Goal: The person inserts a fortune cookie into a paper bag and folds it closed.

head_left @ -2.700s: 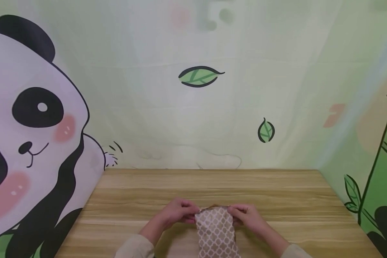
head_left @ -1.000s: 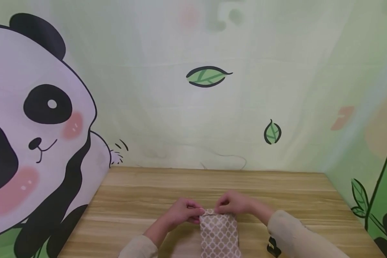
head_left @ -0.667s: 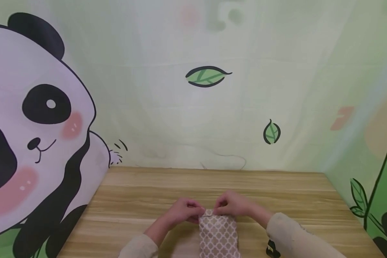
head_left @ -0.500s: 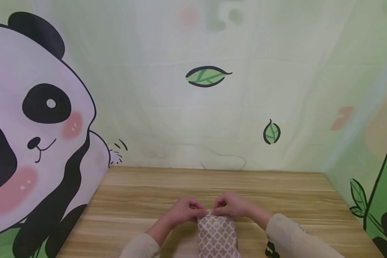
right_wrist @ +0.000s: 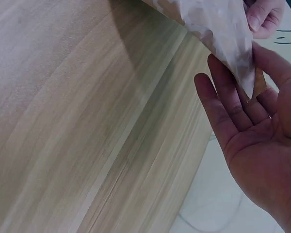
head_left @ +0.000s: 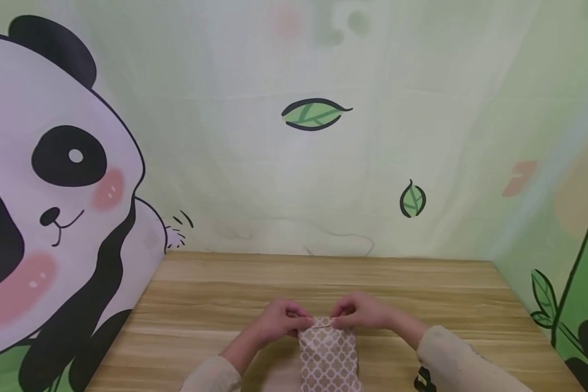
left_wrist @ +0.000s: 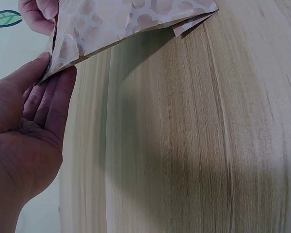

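A paper bag point(head_left: 329, 356) with a brown and white lattice print extends from the bottom of the head view. A narrow strip is folded over along its top edge. My left hand point(head_left: 280, 321) pinches the top left corner between thumb and fingers; in the left wrist view, the thumb lies on the paper and the fingers behind it. At the top right, my right hand point(head_left: 365, 310) pinches the folded strip, its fingers reaching under the paper bag point(right_wrist: 223, 36) in the right wrist view. The bag's lower end is out of the head view.
The wooden table point(head_left: 215, 283) runs back to a printed backdrop point(head_left: 245, 179) with a panda point(head_left: 73, 218) and leaves. A small black object point(head_left: 424, 380) shows beneath the right sleeve point(head_left: 463, 359).
Earlier both hands held the bag's mouth at its corners; now its top edge is folded over. My right hand came inward over the edge, then slid slightly right in the last half second.
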### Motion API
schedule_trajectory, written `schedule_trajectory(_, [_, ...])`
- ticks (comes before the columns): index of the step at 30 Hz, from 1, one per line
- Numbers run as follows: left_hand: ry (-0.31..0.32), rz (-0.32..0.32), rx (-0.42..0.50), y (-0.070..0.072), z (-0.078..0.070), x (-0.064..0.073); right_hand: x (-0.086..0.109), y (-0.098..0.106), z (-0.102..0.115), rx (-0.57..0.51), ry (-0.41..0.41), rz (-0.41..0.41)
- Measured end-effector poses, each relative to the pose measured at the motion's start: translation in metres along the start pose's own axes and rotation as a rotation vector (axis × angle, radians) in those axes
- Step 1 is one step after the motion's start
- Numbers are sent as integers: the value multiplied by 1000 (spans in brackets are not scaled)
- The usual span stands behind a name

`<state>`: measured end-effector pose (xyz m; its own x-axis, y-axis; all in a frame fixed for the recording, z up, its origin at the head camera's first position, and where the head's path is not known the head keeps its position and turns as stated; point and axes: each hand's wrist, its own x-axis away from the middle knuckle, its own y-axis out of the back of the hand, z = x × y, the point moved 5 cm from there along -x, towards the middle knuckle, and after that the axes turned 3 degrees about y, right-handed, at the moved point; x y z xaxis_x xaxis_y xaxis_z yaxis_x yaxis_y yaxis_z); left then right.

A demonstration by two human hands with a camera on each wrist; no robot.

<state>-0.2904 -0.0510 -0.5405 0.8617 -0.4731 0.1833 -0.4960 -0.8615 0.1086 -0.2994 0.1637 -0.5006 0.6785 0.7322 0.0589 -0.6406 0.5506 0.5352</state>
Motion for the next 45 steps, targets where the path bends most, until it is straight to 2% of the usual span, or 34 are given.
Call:
schedule_trajectory(3, [-6,3,4,1,0,-1,0,0,1,21,1,-7])
schedule_trajectory(10, [-12,3,10,2,0,-1,2,1,3,146,55,-46])
schedule_trajectory(13, [-15,-1,4,1,0,-2,4,3,6,164,87,-35])
schedule_trajectory(18, [-19,-7,-4,2,1,-2,7,5,7,223,93,-25])
schedule_trajectory(26, [-35,1,-9,0,-2,-1,6,8,10,132,76,-40])
schedule_trajectory(33, [-33,11,-6,-3,-5,0,-5,1,7,181,63,-18])
schedule_trajectory(36, [-42,10,-21,-4,-4,0,-5,-2,3,183,54,-29])
schedule_trajectory(39, [-74,12,-59,-5,-3,-1,-2,-6,1,221,82,-37])
schedule_trajectory(42, [-109,6,-118,-7,-3,-1,2,-7,1,261,124,-50])
schedule_trajectory(45, [-128,-11,-189,-7,-5,-1,9,-4,-1,261,127,-75])
